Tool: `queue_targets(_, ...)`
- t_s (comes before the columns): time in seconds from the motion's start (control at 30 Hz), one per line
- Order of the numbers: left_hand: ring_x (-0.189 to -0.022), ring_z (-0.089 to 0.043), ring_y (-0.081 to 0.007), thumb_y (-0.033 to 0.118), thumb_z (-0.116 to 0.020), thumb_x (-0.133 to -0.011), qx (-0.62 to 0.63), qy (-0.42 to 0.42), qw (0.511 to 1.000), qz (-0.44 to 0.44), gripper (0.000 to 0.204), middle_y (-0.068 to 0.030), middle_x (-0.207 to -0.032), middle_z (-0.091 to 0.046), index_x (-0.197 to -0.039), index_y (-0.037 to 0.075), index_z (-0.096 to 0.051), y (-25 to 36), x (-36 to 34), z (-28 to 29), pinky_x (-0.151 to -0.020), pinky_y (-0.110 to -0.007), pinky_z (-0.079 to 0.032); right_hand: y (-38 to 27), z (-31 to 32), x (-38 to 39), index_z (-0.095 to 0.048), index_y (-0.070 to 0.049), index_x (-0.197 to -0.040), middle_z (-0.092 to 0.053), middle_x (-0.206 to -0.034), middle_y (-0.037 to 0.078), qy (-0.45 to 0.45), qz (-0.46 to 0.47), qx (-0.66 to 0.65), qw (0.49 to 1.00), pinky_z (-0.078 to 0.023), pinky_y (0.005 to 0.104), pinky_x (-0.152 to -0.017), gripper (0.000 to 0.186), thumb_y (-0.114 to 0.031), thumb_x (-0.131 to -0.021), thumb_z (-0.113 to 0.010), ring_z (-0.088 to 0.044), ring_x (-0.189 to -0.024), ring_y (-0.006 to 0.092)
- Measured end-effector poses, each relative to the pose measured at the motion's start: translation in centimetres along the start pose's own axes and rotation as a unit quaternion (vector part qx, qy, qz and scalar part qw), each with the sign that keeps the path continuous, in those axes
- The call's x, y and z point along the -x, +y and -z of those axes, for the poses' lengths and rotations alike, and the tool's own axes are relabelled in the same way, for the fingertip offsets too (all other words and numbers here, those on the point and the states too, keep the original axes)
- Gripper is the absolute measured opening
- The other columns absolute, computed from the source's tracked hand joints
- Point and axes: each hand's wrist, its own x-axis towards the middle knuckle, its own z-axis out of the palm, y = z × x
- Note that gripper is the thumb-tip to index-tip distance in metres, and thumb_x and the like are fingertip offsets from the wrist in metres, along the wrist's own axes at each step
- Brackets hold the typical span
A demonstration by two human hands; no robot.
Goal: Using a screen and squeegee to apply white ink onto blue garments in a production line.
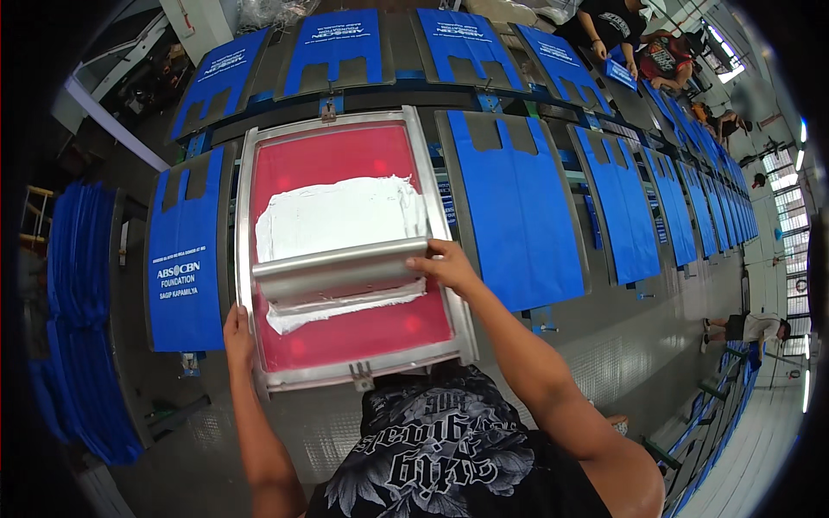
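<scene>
A screen-printing frame (419, 164) with metal rails and red mesh lies in front of me, tilted slightly to the left. White ink (341, 211) is spread thickly over the middle of the mesh, with a ragged strip of it showing below the squeegee. That wide metal squeegee (345, 269) lies across the ink from rail to rail. My right hand (445, 263) is closed on the squeegee's right end, thumb and fingers around its edge. My left hand (238, 337) grips the frame's left rail near its lower corner. What lies under the frame is hidden.
A printed blue bag (186, 302) lies on a board at the left; a plain blue bag (518, 220) lies at the right. More boards with bags run in rows beyond. Stacked blue bags (82, 259) stand far left. Other people (617, 34) work at the back right.
</scene>
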Motion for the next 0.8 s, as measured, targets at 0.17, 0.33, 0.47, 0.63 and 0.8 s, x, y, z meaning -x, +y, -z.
queue_targets(0.17, -0.11, -0.053, -0.018, 0.032, -0.048, -0.098, 0.089, -0.014, 0.996, 0.0, 0.048, -0.0144, -0.12, -0.059, -0.131, -0.003, -0.047, 4.3, 6.1, -8.1, -0.093, -0.029, -0.04, -1.7, 10.5, 4.8, -0.067, 0.002, -0.103, -0.068, -0.092, 0.008, 0.043, 0.013, 0.012, 0.999, -0.048, 0.0293, -0.081, 0.039, -0.019, -0.072, -0.077, -0.061, -0.088, 0.0146)
queue_targets(0.33, -0.109, -0.053, -0.0188, 0.028, -0.049, -0.098, 0.065, -0.052, 0.995, -0.046, 0.045, -0.0166, -0.121, -0.058, -0.131, -0.003, -0.047, 9.5, 10.9, -23.0, -0.093, -0.03, -0.041, 3.2, 25.4, 8.2, -0.068, 0.001, -0.098, -0.068, -0.091, 0.007, 0.098, 0.031, 0.031, 0.994, -0.047, 0.0279, -0.078, 0.033, -0.012, -0.069, -0.077, -0.061, -0.085, 0.0139)
queue_targets(0.47, -0.106, -0.056, -0.0199, 0.028, -0.05, -0.097, 0.106, -0.066, 0.992, -0.028, 0.046, -0.0171, -0.117, -0.061, -0.13, -0.004, -0.048, 12.2, 14.1, -31.2, -0.092, -0.03, -0.043, 6.3, 34.3, 9.1, -0.069, 0.001, -0.097, -0.068, -0.091, 0.008, 0.116, 0.025, 0.037, 0.992, -0.046, 0.0293, -0.08, 0.032, -0.011, -0.069, -0.076, -0.061, -0.084, 0.0147)
queue_targets(0.63, -0.109, -0.057, -0.0227, 0.028, -0.051, -0.096, 0.081, -0.045, 0.996, -0.016, 0.045, -0.0191, -0.117, -0.061, -0.127, -0.003, -0.05, 13.0, 16.0, -36.1, -0.092, -0.03, -0.042, 8.1, 39.3, 7.9, -0.069, 0.001, -0.098, -0.069, -0.091, 0.008, 0.086, 0.014, 0.0, 0.996, -0.045, 0.0296, -0.083, 0.033, -0.012, -0.068, -0.077, -0.061, -0.086, 0.016)
queue_targets(0.8, -0.115, -0.054, -0.0241, 0.029, -0.052, -0.096, 0.022, -0.013, 1.0, -0.01, 0.044, -0.0187, -0.122, -0.058, -0.128, -0.002, -0.051, 12.3, 15.2, -37.7, -0.096, -0.031, -0.04, 8.3, 40.9, 5.8, -0.069, 0.002, -0.098, -0.068, -0.089, 0.009, 0.082, 0.015, 0.065, 0.994, -0.049, 0.0295, -0.077, 0.035, -0.017, -0.07, -0.077, -0.062, -0.082, 0.0152)
